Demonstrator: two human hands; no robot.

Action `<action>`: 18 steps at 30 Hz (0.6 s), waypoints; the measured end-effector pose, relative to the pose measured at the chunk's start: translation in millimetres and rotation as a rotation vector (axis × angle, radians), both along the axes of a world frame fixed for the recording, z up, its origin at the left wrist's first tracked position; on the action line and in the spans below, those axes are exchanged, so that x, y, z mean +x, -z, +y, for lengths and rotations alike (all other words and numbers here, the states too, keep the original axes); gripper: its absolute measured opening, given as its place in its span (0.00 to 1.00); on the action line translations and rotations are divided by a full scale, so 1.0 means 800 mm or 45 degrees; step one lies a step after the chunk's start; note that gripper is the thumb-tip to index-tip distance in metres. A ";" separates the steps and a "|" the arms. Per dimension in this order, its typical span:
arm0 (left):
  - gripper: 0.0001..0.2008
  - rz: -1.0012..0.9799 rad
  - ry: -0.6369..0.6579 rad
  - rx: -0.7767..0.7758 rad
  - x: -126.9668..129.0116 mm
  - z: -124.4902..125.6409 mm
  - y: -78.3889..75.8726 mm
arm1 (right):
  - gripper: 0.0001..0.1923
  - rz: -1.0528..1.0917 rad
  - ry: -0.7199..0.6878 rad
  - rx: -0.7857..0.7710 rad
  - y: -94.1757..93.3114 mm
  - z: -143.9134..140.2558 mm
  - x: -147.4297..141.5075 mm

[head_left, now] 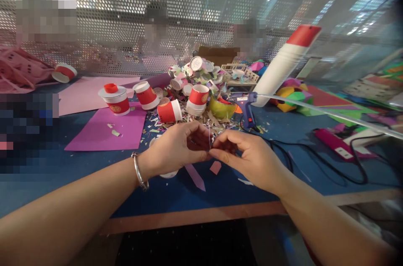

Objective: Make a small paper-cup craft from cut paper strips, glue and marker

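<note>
My left hand (pixel 174 146), with a silver bangle at its wrist, and my right hand (pixel 248 152) meet fingertip to fingertip over the table. Both are closed in a pinch on a thin lilac strip (pixel 209 134), seen nearly edge-on, probably paper; the fingers hide part of it. Below them lie a purple paper strip with a pointed end (pixel 195 178) and a small pink paper piece (pixel 215 168). A white round piece (pixel 169 173) is partly hidden under my left hand.
Red-and-white paper cups (pixel 170 110) stand and lie ahead, before a heap of paper scraps (pixel 201 75). A blue glue gun (pixel 247 108) stands right of them, its black cord running to a magenta power strip (pixel 343 144). Purple paper (pixel 107 131) lies left.
</note>
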State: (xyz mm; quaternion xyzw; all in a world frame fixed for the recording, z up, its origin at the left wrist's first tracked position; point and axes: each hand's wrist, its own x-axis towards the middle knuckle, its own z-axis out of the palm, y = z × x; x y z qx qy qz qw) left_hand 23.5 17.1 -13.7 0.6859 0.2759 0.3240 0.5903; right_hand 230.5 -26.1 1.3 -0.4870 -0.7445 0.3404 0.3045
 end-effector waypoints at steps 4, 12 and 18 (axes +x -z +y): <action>0.11 0.009 -0.015 -0.003 0.002 -0.001 -0.005 | 0.09 -0.012 -0.011 0.006 -0.003 0.003 0.002; 0.14 -0.023 -0.126 -0.028 0.000 0.005 -0.005 | 0.10 -0.097 0.093 0.107 -0.013 0.013 0.020; 0.20 0.002 -0.179 -0.162 -0.013 0.012 -0.008 | 0.14 -0.117 0.513 0.291 -0.007 0.043 0.077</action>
